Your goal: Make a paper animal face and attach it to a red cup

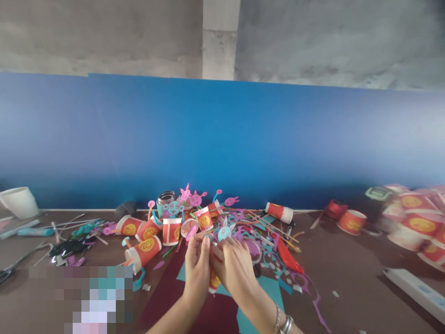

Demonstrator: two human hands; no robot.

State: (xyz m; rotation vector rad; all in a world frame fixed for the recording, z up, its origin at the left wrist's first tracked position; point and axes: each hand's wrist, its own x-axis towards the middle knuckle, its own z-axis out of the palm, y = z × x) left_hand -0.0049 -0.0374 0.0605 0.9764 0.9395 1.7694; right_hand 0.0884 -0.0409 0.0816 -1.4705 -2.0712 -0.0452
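Note:
My left hand (197, 262) and my right hand (236, 266) meet over the middle of the table, fingers closed on a small red paper cup (214, 281) with a yellow print. Most of the cup is hidden behind my fingers. My left thumb and fingertips pinch near its upper end. A light-blue paper cutout with a drawn face (225, 232) shows just beyond my fingers; whether it is fixed to this cup I cannot tell. Under my hands lie dark red paper (170, 297) and a blue-green sheet (267, 290).
Beyond my hands, decorated cups (172, 231) carry paper faces and arms. Paper scraps, sticks and a red tool (290, 257) lie to the right. Stacked cups (417, 222) and a white power strip (419, 292) are far right; scissors (15, 266) and a white cup (20, 202) are left.

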